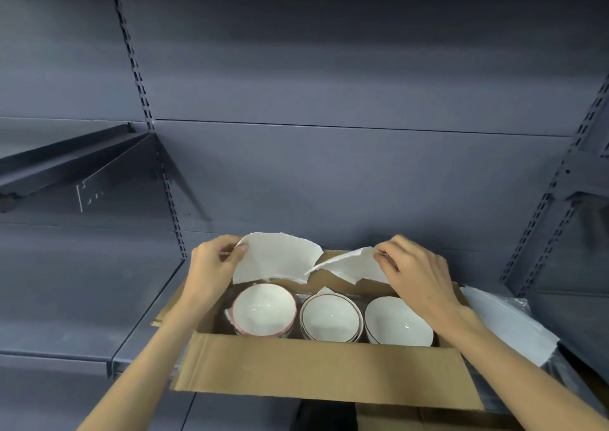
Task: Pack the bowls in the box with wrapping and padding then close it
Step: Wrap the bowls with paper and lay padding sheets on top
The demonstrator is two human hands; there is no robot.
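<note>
Left hand (211, 262) and right hand (415, 272) pinch torn paper (276, 259).

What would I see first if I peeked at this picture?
You would first see two hands holding white paper sheets above an open cardboard box: the left hand pinches one sheet, the right hand pinches another. Inside the box sit three white bowl stacks in a row: a pink-rimmed bowl on the left, a dark-rimmed bowl in the middle, and a tilted bowl on the right.
</note>
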